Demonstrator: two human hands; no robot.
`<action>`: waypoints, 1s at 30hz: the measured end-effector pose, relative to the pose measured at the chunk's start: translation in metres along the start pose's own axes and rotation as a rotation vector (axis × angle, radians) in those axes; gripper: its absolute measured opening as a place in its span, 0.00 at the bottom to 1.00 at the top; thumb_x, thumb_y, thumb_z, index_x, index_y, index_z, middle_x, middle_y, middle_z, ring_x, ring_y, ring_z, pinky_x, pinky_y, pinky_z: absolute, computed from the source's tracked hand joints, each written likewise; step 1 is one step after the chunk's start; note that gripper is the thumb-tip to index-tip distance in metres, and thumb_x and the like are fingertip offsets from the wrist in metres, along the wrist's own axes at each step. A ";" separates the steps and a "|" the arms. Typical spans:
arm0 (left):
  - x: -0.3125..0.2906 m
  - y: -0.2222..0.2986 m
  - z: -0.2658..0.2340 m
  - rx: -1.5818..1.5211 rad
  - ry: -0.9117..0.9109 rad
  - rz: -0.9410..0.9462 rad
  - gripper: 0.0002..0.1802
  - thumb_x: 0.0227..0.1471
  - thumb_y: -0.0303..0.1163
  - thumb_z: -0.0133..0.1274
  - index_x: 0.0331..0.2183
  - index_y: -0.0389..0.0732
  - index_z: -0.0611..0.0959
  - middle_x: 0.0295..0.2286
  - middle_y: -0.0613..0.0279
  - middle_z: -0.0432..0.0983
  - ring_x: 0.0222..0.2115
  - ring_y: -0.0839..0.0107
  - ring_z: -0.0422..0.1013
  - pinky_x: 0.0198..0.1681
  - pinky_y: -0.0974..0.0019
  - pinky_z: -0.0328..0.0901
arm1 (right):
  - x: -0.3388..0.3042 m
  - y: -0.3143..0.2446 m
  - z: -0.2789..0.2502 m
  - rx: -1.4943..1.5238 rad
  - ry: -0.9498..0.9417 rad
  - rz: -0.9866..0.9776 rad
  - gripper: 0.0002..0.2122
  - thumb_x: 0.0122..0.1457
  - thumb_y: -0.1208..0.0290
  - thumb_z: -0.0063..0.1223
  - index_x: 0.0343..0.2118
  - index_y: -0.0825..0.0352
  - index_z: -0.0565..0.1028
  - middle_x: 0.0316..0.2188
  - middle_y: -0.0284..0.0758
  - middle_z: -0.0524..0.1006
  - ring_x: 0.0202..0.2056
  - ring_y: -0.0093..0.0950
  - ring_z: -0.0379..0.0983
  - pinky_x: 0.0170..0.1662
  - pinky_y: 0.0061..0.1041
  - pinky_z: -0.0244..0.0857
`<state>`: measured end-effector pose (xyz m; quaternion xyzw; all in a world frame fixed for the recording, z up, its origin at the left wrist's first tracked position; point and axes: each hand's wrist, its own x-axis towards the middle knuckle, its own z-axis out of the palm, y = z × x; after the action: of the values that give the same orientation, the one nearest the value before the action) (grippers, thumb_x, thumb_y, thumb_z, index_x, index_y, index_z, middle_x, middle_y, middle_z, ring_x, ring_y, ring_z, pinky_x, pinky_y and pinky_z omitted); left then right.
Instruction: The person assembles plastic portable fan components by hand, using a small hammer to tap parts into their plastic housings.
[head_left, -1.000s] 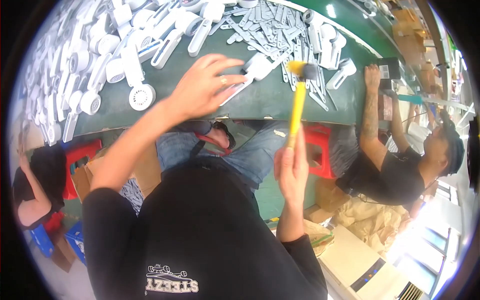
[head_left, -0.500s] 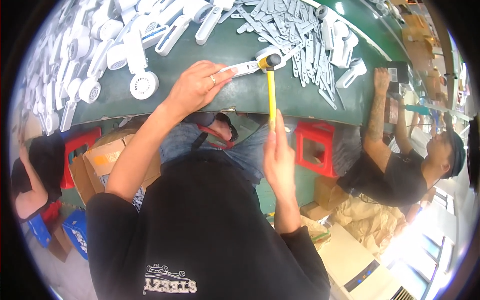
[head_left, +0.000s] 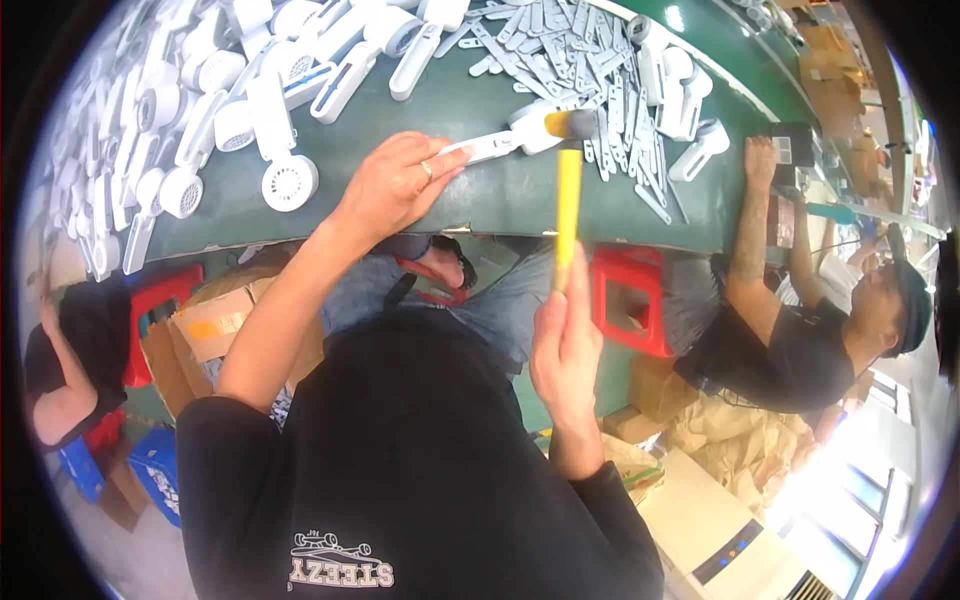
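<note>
"Left hand (head_left: 395, 185), item?"
"I log one white plastic round-headed handle piece (head_left: 492, 147), pinched, upper centre of frame."
"Right hand (head_left: 566, 355)?"
"Gripping one yellow-handled hammer (head_left: 567, 200), just right of centre; dark head (head_left: 582, 124) blurred, contact I cannot tell."

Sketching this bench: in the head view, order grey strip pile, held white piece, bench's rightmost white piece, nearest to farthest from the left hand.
1. Held white piece: in the left hand.
2. Grey strip pile: rightward.
3. Rightmost white piece: farther right.
</note>
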<state>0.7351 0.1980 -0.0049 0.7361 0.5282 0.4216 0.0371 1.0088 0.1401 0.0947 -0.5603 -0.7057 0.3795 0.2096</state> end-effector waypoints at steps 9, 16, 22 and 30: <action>0.001 0.001 0.002 -0.007 0.015 -0.031 0.16 0.54 0.25 0.67 0.46 0.42 0.89 0.39 0.56 0.85 0.39 0.54 0.79 0.48 0.55 0.74 | 0.002 -0.011 0.014 -0.038 0.047 -0.013 0.27 0.73 0.75 0.44 0.73 0.68 0.58 0.45 0.62 0.80 0.41 0.59 0.81 0.40 0.45 0.75; -0.006 0.009 0.006 -0.091 0.045 -0.269 0.32 0.53 0.28 0.69 0.60 0.43 0.80 0.40 0.60 0.86 0.47 0.56 0.78 0.55 0.56 0.71 | 0.001 0.008 0.034 -0.030 0.007 -0.143 0.27 0.72 0.74 0.44 0.73 0.69 0.59 0.48 0.58 0.80 0.43 0.55 0.82 0.42 0.44 0.76; -0.003 0.009 0.012 -0.140 0.038 -0.426 0.47 0.53 0.30 0.70 0.69 0.42 0.66 0.41 0.61 0.87 0.49 0.58 0.78 0.56 0.58 0.69 | 0.004 0.013 0.030 -0.059 -0.029 -0.190 0.27 0.71 0.74 0.48 0.72 0.63 0.61 0.42 0.58 0.81 0.39 0.57 0.81 0.42 0.46 0.76; -0.012 0.002 0.008 -0.068 0.031 -0.345 0.32 0.50 0.31 0.71 0.57 0.44 0.80 0.42 0.58 0.86 0.42 0.53 0.77 0.54 0.53 0.69 | 0.075 0.039 -0.048 -0.076 0.346 0.180 0.32 0.66 0.62 0.63 0.69 0.69 0.65 0.45 0.59 0.82 0.44 0.45 0.85 0.44 0.40 0.78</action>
<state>0.7413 0.1906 -0.0160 0.6263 0.6325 0.4382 0.1255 1.0467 0.2291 0.0845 -0.6856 -0.6201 0.2678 0.2715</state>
